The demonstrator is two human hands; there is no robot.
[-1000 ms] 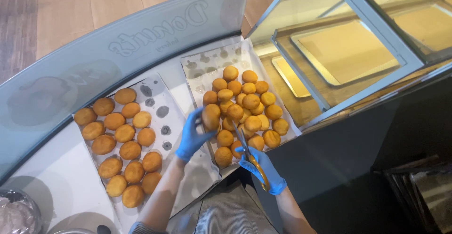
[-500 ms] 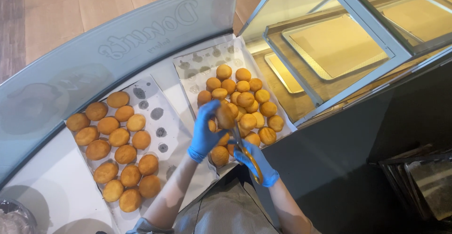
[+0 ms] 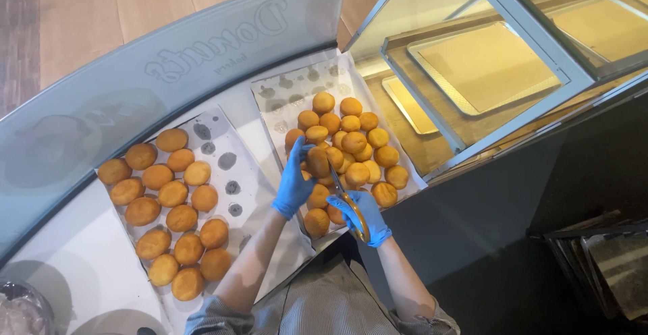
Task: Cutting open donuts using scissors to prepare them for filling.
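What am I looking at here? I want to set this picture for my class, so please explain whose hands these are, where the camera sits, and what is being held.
The camera sits on a person's head and looks down at their own two hands, both in blue gloves. The left hand holds a round golden bun over the right tray. The right hand grips yellow-handled scissors, their blades pointing at that bun. More buns fill that tray and the left tray beside it. Both sit on a white counter behind curved glass. To the right is a glass display case with bare trays.

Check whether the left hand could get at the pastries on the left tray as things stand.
Probably yes: the left hand holds one pastry over the right tray, and the left tray's pastries lie uncovered beside it, nothing between.
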